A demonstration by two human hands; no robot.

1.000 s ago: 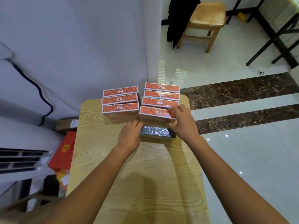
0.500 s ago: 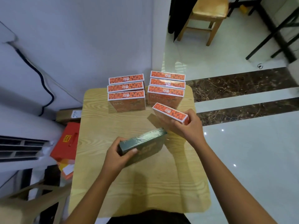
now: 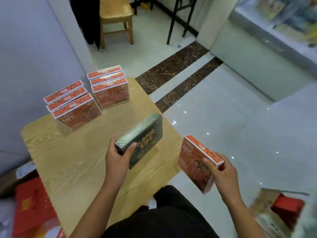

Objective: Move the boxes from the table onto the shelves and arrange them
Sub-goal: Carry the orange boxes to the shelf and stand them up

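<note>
My left hand [image 3: 118, 162] grips a dark green box [image 3: 144, 136] by its near end, lifted above the wooden table [image 3: 72, 162]. My right hand [image 3: 221, 170] holds an orange box [image 3: 193, 158] marked NFC, out past the table's right edge over the floor. Two rows of three orange boxes each stand upright at the table's far end: a left row [image 3: 73, 103] and a right row [image 3: 109, 86]. A glass-fronted shelf unit [image 3: 281, 26] with blurred goods stands at the upper right.
A wooden stool [image 3: 116, 16] and black table legs [image 3: 173, 21] stand at the back. A grey wall [image 3: 30, 48] lies left of the table. Red packaging [image 3: 32, 208] sits on the floor at the lower left, and a carton with a red box [image 3: 283, 208] at the lower right.
Both hands lifted their boxes and swung right: the green box rose off the table, the orange box went out over the floor. The view turned right, bringing the shelf unit into sight.
</note>
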